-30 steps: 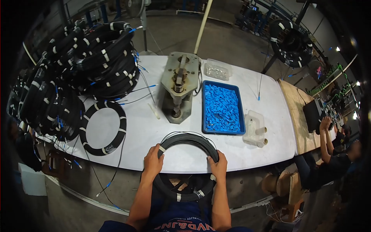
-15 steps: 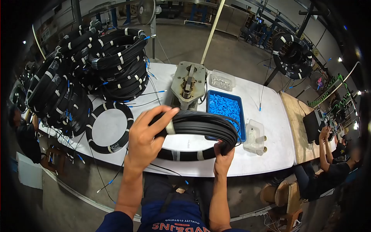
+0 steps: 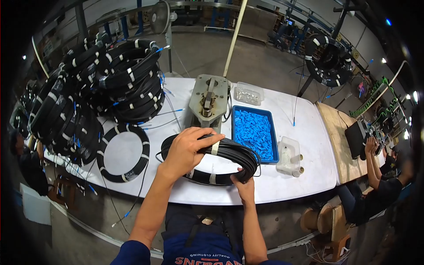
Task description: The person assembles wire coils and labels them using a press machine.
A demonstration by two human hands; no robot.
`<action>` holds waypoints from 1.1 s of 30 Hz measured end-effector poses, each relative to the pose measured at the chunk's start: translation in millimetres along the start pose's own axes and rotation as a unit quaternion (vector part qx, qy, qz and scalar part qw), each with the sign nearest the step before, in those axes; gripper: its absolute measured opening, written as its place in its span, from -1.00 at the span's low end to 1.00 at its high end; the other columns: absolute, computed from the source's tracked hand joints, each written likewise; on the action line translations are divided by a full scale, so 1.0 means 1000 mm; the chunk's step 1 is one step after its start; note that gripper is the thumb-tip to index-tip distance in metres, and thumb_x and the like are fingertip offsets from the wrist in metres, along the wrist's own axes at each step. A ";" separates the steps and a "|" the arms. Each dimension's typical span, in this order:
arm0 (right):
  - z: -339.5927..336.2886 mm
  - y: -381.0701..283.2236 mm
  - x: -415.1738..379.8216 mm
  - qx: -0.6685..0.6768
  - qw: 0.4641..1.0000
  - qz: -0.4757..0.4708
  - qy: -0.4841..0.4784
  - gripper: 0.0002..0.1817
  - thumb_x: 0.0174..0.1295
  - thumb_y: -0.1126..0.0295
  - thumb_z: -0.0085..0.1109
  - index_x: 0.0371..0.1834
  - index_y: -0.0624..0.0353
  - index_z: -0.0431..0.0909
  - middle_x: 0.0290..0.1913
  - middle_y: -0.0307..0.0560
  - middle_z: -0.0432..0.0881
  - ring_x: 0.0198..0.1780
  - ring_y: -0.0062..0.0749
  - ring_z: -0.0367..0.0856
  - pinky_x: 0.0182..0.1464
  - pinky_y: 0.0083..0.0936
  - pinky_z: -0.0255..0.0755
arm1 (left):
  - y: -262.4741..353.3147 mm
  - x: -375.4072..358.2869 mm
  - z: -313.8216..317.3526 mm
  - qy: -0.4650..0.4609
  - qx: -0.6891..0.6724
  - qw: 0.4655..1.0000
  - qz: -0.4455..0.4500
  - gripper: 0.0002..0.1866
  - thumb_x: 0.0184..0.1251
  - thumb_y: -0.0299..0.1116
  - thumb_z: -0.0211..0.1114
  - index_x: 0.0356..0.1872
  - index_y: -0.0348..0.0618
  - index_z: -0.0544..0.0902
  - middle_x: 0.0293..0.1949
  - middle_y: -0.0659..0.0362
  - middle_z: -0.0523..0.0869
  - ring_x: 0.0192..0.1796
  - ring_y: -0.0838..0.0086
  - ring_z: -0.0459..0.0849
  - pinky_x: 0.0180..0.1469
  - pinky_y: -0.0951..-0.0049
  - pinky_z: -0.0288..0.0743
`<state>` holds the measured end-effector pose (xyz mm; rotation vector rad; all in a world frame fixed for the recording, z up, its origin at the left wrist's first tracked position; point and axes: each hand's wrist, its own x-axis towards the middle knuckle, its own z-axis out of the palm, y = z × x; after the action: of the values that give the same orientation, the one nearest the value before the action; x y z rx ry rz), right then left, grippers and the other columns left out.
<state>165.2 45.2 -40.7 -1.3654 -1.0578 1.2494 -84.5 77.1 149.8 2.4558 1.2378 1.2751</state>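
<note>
Both my hands hold a coil of black cable (image 3: 229,152) bound with white tape, low over the front of the white table (image 3: 291,176). My left hand (image 3: 187,150) grips its far rim from above, fingers curled over the tape. My right hand (image 3: 244,183) holds the near right rim from below. The coil lies nearly flat, in front of a grey metal press (image 3: 206,102).
A blue tray of small blue parts (image 3: 255,131) sits right of the press, with clear plastic boxes (image 3: 248,93) behind and beside it. One taped coil (image 3: 123,152) lies flat at left, and a tall stack of coils (image 3: 110,81) stands behind. Another person (image 3: 380,176) works at the right.
The coil was lifted from my lap at the table's edge, tilted up, and now comes down flatter onto the table. My left hand shifted to its far rim.
</note>
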 end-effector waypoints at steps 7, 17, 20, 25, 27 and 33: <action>-0.045 -0.043 -0.015 -0.192 0.969 -0.153 0.038 0.31 -0.16 0.17 0.66 0.57 0.35 -0.12 0.47 0.27 0.18 0.51 -0.01 0.15 0.49 -0.21 0.06 | -0.018 0.010 0.004 0.009 -0.020 0.999 -0.028 -0.35 -0.19 -0.69 0.27 0.10 -0.08 0.70 -0.02 0.07 0.76 -0.05 0.18 0.70 0.05 0.32 0.56; 0.006 -0.115 0.002 -0.159 0.923 -0.346 0.056 -0.33 0.12 0.32 0.45 0.30 0.24 0.43 0.22 0.12 0.48 0.19 -0.08 0.51 0.23 -0.24 0.38 | -0.018 0.017 -0.008 -0.040 -0.049 0.997 -0.036 -0.39 -0.04 -0.56 0.45 0.18 -0.18 0.63 0.15 0.01 0.69 0.17 0.20 0.67 0.24 0.33 0.51; 0.015 -0.103 0.012 -0.204 0.906 -0.358 0.091 -0.31 0.05 0.40 0.48 0.29 0.25 0.43 0.19 0.13 0.50 0.20 -0.06 0.50 0.25 -0.24 0.37 | -0.027 0.016 -0.027 -0.067 -0.104 0.992 -0.016 -0.36 0.02 -0.46 0.52 0.23 -0.21 0.59 0.23 -0.01 0.63 0.27 0.21 0.60 0.32 0.32 0.43; 0.002 -0.088 0.031 -0.157 0.921 -0.354 0.036 -0.35 0.13 0.34 0.44 0.31 0.21 0.42 0.17 -0.01 0.48 0.20 -0.21 0.46 0.27 -0.35 0.32 | -0.063 -0.016 -0.050 -0.105 -0.118 0.973 -0.166 -0.51 0.35 -0.38 0.29 0.30 -0.19 0.52 0.28 -0.01 0.58 0.32 0.18 0.56 0.36 0.34 0.38; -0.006 -0.077 0.041 -0.144 0.919 -0.367 0.019 -0.41 0.33 0.23 0.27 0.37 0.23 0.38 0.22 -0.01 0.46 0.23 -0.23 0.45 0.30 -0.38 0.29 | -0.082 -0.036 -0.029 -0.030 -0.093 0.985 -0.141 -0.54 0.41 -0.44 0.21 0.32 -0.16 0.50 0.29 -0.01 0.57 0.33 0.20 0.54 0.37 0.37 0.36; 0.001 -0.080 0.034 -0.117 0.912 -0.387 0.063 -0.61 0.49 0.26 0.04 0.25 0.25 0.55 0.15 0.04 0.57 0.19 -0.23 0.51 0.28 -0.42 0.30 | -0.087 -0.051 -0.012 0.047 -0.154 0.961 -0.224 -0.62 0.50 -0.38 0.15 0.29 -0.16 0.55 0.19 -0.01 0.66 0.23 0.38 0.62 0.26 0.47 0.42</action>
<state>168.0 91.5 32.6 -1.0005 -1.4899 0.4512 -162.8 95.8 87.9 1.7894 1.3883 1.3375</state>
